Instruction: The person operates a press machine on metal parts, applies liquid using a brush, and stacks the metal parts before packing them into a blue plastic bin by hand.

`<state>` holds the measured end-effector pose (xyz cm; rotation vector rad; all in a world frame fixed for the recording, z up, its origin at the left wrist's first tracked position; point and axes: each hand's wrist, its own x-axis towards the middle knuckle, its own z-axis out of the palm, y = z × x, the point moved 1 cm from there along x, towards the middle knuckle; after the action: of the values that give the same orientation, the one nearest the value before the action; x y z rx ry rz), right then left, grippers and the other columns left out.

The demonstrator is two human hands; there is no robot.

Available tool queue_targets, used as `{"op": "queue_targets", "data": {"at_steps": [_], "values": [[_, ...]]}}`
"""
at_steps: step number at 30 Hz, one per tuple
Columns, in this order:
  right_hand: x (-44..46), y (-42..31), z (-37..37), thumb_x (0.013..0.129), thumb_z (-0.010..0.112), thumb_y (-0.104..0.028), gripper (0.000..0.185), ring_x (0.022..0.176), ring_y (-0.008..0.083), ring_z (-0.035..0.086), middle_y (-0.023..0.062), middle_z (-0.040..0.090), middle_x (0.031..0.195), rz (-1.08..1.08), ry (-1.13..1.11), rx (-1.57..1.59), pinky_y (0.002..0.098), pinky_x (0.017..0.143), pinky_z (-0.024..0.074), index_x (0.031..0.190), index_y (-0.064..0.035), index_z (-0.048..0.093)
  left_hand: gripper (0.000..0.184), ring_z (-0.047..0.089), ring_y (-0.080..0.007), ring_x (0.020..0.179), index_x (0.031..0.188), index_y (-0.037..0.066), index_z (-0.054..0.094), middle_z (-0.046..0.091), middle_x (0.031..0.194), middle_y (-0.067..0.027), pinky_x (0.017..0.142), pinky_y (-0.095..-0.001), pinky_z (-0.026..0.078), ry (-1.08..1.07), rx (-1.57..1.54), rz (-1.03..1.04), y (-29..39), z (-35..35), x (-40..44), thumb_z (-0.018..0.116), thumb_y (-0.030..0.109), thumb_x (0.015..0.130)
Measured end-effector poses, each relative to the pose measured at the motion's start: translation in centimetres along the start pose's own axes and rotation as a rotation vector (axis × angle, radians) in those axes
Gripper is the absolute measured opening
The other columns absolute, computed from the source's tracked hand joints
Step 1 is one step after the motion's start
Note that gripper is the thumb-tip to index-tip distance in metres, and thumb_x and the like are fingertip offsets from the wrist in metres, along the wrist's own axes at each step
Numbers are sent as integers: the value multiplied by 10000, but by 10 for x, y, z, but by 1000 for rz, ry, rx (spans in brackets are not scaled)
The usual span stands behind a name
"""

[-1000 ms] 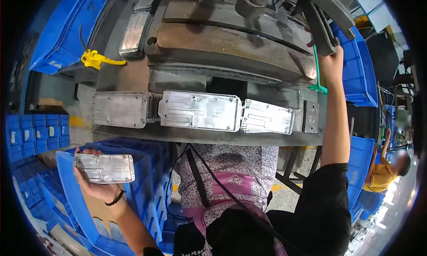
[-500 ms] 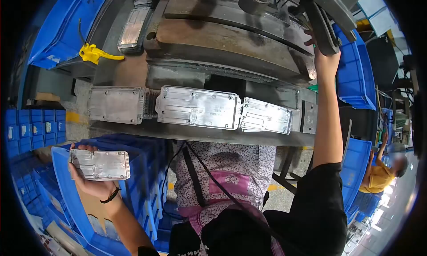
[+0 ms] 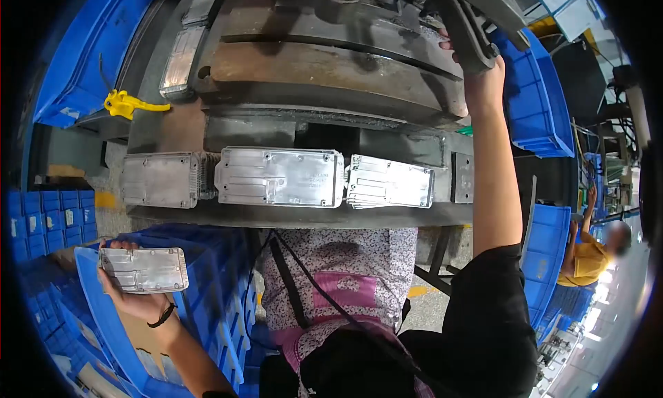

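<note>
My left hand (image 3: pixel 132 304) grips a flat silver cast-metal housing (image 3: pixel 150 269), thumb in front and fingertips behind its upper edge, above a blue bin (image 3: pixel 103 322) with cardboard in it. At the upper right, my right hand (image 3: pixel 487 80) wraps round a thick dark metal bar (image 3: pixel 461 32) of the machine; the bar hides part of the hand. Along the front of the machine bed lie three groups of similar housings: a left stack (image 3: pixel 160 180), a middle stack (image 3: pixel 280 178) and a right stack (image 3: pixel 390 182), the last fanned slightly askew.
Behind the stacks stands a heavy steel block (image 3: pixel 324 73). A yellow air gun (image 3: pixel 124 104) hangs at the left. More housings (image 3: pixel 183 59) lie at the upper left. Blue bins (image 3: pixel 539 101) flank the bench. A person in a yellow top (image 3: pixel 583 260) is at the far right.
The view has shifted, so the bench and stacks appear further left and the stacks slightly lower. Both hands keep their holds, the left on the housing and the right on the bar.
</note>
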<state>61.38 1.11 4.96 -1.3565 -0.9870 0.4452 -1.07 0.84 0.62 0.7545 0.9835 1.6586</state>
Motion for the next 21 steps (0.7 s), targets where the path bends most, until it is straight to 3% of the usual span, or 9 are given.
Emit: {"op": "queue_targets", "data": {"at_steps": [1, 4, 9, 14, 18, 20, 21], "values": [[-3, -10, 8, 903, 542, -150, 336, 907, 204, 666, 145, 693, 1039, 34, 81, 227, 309, 858, 489, 1148, 63, 630, 509, 554, -257, 1045, 1336, -31, 442, 583, 1159, -146, 995, -397, 411, 12, 3, -3, 0, 1, 0, 368, 349, 1006], [-10, -18, 9, 894, 548, -131, 319, 939, 220, 668, 146, 691, 1038, 53, 156, 17, 345, 924, 489, 1125, 69, 639, 516, 554, -259, 1052, 1345, -31, 435, 582, 1164, -145, 1004, -396, 405, 73, 42, 8, 1, 5, -3, 364, 353, 1007], [-1, -3, 11, 895, 571, -158, 305, 924, 202, 659, 128, 696, 1048, 102, -26, 84, 297, 878, 458, 1137, 8, 654, 506, 555, -253, 1036, 1333, -30, 443, 582, 1153, -142, 991, -389, 410, 37, 2, 3, 0, 2, -1, 367, 349, 1008], [-8, -12, 13, 925, 500, -105, 287, 880, 147, 620, 92, 675, 1005, -7, 59, 127, 274, 793, 471, 1111, 64, 638, 490, 555, -247, 1017, 1312, -32, 455, 584, 1135, -139, 975, -384, 416, -4, -38, 7, -1, 2, -1, 369, 343, 1009], [-3, 3, 7, 933, 473, -87, 281, 806, 123, 603, 73, 676, 954, 164, 54, 19, 258, 754, 468, 1101, 65, 639, 493, 550, -246, 1020, 1309, -40, 452, 583, 1129, -136, 980, -387, 409, -22, -30, 9, 0, 4, -2, 369, 343, 1011], [-2, -2, 8, 915, 496, -177, 393, 1035, 236, 636, 171, 681, 1073, 36, -5, 73, 343, 972, 432, 1201, 77, 584, 494, 548, -245, 1022, 1308, -42, 451, 583, 1130, -135, 983, -388, 406, -5, -26, 2, 0, 7, -1, 372, 344, 1010], [-2, -4, 10, 923, 471, -182, 402, 1052, 259, 631, 176, 670, 1102, 81, 48, 285, 350, 978, 442, 1201, 88, 579, 490, 547, -245, 1025, 1308, -41, 452, 583, 1131, -134, 986, -388, 404, -19, -36, 6, 0, 7, -1, 372, 340, 1011]]}}
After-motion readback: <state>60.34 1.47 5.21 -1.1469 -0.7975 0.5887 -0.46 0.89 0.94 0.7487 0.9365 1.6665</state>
